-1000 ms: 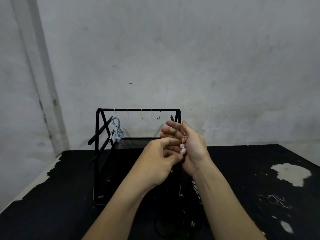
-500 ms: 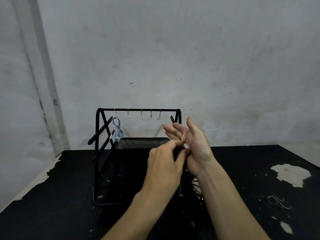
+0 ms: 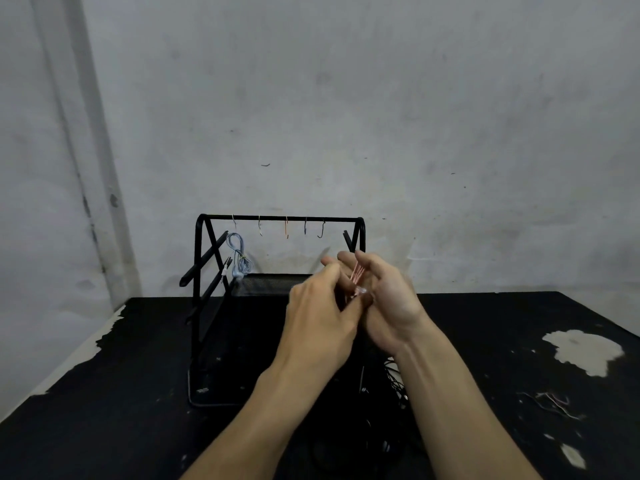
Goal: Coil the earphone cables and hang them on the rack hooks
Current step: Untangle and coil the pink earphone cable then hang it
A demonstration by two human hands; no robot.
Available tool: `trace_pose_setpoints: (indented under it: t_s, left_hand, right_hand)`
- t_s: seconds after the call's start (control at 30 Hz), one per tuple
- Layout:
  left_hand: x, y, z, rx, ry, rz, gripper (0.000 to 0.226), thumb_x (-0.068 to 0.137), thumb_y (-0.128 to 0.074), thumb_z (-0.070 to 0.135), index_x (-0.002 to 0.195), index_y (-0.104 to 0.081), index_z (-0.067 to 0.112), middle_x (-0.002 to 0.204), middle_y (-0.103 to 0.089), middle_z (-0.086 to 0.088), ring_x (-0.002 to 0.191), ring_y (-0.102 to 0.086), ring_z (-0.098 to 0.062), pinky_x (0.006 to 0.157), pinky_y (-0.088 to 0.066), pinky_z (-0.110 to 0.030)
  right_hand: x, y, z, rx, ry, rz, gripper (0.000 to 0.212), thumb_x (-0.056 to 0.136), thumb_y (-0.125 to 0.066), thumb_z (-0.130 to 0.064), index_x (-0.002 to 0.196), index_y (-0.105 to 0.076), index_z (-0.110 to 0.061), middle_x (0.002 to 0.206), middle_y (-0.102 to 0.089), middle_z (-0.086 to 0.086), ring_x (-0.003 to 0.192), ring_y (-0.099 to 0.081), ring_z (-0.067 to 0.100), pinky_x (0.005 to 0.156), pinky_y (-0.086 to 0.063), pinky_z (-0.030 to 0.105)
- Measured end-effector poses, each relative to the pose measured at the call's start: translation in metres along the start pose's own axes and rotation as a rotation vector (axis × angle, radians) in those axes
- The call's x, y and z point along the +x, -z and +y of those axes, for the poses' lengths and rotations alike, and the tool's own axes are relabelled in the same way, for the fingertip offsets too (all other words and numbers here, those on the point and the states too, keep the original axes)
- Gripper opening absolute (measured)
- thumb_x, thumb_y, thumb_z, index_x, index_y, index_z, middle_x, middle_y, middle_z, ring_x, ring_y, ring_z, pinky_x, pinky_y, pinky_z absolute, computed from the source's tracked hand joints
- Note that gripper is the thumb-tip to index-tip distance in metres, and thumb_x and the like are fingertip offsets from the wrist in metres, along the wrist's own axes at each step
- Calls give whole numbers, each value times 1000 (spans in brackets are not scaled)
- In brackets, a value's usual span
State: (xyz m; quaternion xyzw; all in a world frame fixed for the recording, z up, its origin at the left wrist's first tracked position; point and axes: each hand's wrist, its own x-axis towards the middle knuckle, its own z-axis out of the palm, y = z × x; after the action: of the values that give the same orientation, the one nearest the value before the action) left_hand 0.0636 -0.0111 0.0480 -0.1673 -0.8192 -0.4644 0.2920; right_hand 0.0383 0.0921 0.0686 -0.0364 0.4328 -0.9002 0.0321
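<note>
Both hands are raised together in front of a black wire rack point(image 3: 207, 306) standing on a black table point(image 3: 121, 393). The right hand point(image 3: 388, 306) is held palm toward the camera, fingers extended upward and slightly spread. A pink earphone cable point(image 3: 357, 271) is seen wound in several strands across those fingers, with a pale earbud point(image 3: 361, 290) at the lower end of the strands. The left hand point(image 3: 322, 317) is shown from the back, pressed against the right palm; its fingers are curled inward, and fingertips and thumb are closed near the earbud. Exact contact points are hidden by the hand itself.

Five hooks point(image 3: 286, 228) are hung along the rack's top bar. A coiled blue earphone cable point(image 3: 239, 252) is suspended from the leftmost hook, its end dangling beside the left frame. The other four hooks carry nothing.

A dark tangle of cables point(image 3: 394, 375) lies on the table under the right forearm. Thin loose wires point(image 3: 554, 403) lie at the far right, near a patch of worn paint point(image 3: 585, 351).
</note>
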Motion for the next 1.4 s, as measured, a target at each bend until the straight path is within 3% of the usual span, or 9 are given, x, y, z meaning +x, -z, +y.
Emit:
trace_pose_setpoints:
  t_s: [0.1,0.2,0.3,0.43,0.67,0.93,1.13,1.3,1.4]
  left_hand:
    - [3,10,1,62,7,72,26,77,-75,20,67,-51,21,63,-58,10,69,-57,-17,66,-44,-34]
    - [5,15,-4,95,14,125,26,79,-74,20,69,-51,20,68,-60,7,70,-59,-19,66,-47,-38]
    - [6,15,-4,42,11,132,18,82,-74,18,85,-58,23,72,-65,9,73,-63,-15,69,-49,-36]
    - [7,12,-4,46,27,101,15,83,-75,19,95,-68,23,79,-69,11,76,-65,-8,76,-50,-26]
    - [13,12,-15,-34,145,26,6,82,-76,19,83,-70,19,73,-71,11,66,-65,-2,71,-54,-26]
    - [21,16,-30,-26,120,55,8,82,-79,19,78,-72,18,70,-71,12,63,-65,1,66,-53,-19]
    - [21,9,-30,-43,113,56,10,81,-79,19,77,-70,20,69,-71,13,65,-66,1,69,-55,-23]
    - [27,17,-41,-284,258,-16,14,75,-84,12,79,-72,19,76,-76,2,76,-73,-14,80,-59,-40]
    - [31,28,-38,-435,320,-9,16,73,-84,9,83,-73,14,77,-76,-1,74,-71,-11,73,-57,-25]
  right_hand:
    - [-1,-1,4,-50,-9,-158,18,95,-49,-16,78,-46,-13,75,-49,3,66,-51,10,76,-39,25]
    - [-7,-7,5,-121,0,-241,13,83,-50,-9,76,-41,-15,80,-43,4,78,-50,14,84,-39,28]
    - [-9,-7,6,-192,42,-210,18,102,-40,-7,85,-46,-12,94,-48,15,95,-52,25,92,-43,33]
    - [-7,-7,10,-343,131,-38,24,107,-42,-16,107,-59,-1,101,-64,20,91,-67,22,74,-55,22]
    - [-4,-10,21,-414,196,131,30,96,-64,-16,72,-77,-5,92,-73,27,87,-73,35,83,-60,41]
    - [-5,-7,17,-418,61,-5,31,105,-38,-2,89,-65,-1,74,-74,3,69,-73,5,61,-53,12]
    - [-1,-4,24,-490,305,239,16,91,-70,-9,76,-76,-6,74,-74,10,66,-71,16,56,-55,24]
    - [-20,-8,11,-669,526,322,18,92,-70,-17,77,-74,-8,62,-72,10,56,-73,22,49,-58,33]
    - [-19,-3,-2,-759,709,489,29,91,-66,-42,76,-68,-18,61,-67,7,52,-67,25,49,-58,38]
